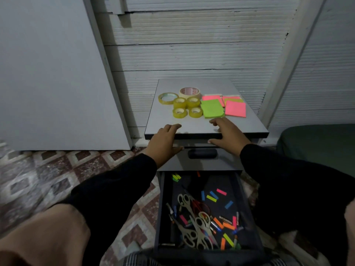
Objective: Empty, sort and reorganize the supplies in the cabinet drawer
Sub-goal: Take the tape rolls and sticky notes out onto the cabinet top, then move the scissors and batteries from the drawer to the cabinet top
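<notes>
The grey cabinet top (192, 125) carries several yellow tape rolls (179, 102), a cream tape roll (189, 92), a green sticky-note pad (212, 111) and pink pads (235, 110). Below it the dark drawer (162, 208) stands pulled out. It holds several scissors (196, 225), loose coloured sticky flags (211, 197) and small pens. My left hand (163, 142) and my right hand (226, 134) hover at the cabinet top's front edge, fingers relaxed and spread, holding nothing.
A closed upper drawer with a dark handle (202, 153) sits between my hands. A white board (53, 73) leans at the left. Patterned floor tiles (57, 169) spread left, and a dark green cushion (317, 143) lies at the right.
</notes>
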Action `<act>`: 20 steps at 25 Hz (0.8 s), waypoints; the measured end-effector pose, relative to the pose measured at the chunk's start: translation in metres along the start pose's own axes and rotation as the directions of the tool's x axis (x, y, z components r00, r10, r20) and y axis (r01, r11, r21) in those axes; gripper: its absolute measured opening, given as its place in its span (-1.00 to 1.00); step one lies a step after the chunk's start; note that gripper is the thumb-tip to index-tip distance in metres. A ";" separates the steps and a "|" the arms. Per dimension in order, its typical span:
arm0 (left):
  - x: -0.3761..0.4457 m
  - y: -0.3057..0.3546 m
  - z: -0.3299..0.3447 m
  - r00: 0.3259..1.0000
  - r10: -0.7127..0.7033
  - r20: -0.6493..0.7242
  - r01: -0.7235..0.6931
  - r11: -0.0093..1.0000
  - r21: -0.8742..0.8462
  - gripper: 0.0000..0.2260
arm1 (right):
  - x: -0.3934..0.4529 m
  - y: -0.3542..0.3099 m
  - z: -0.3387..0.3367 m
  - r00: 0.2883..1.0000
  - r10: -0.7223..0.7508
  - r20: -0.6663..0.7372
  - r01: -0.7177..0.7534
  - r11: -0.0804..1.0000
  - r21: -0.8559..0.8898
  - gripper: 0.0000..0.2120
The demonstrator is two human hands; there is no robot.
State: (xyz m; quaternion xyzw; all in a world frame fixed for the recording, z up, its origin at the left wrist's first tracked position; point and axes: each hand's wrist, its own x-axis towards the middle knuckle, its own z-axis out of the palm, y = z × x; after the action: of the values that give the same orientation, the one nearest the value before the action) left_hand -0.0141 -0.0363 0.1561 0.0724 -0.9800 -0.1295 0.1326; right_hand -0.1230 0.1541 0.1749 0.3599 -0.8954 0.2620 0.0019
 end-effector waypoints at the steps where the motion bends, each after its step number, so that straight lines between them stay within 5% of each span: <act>1: -0.009 0.003 0.001 1.000 0.006 0.015 -0.006 1.000 0.006 -0.38 | -0.010 -0.001 0.000 1.000 -0.004 0.012 0.004 1.000 0.001 -0.42; 11: -0.099 0.010 0.062 0.962 -0.045 0.269 0.049 0.999 -0.008 -0.47 | -0.095 0.018 0.047 0.976 0.080 0.205 -0.072 0.996 -0.045 -0.54; 20: -0.132 -0.007 0.139 0.805 -0.191 0.561 0.154 0.982 0.113 -0.64 | -0.129 0.058 0.120 0.883 0.211 0.419 -0.202 0.977 -0.066 -0.60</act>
State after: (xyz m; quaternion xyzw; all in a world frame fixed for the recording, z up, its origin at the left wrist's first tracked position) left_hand 0.0740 0.0129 -0.0068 0.1234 -0.9676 -0.1262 -0.1808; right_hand -0.0423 0.2155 0.0194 0.3107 -0.9103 0.1670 -0.2169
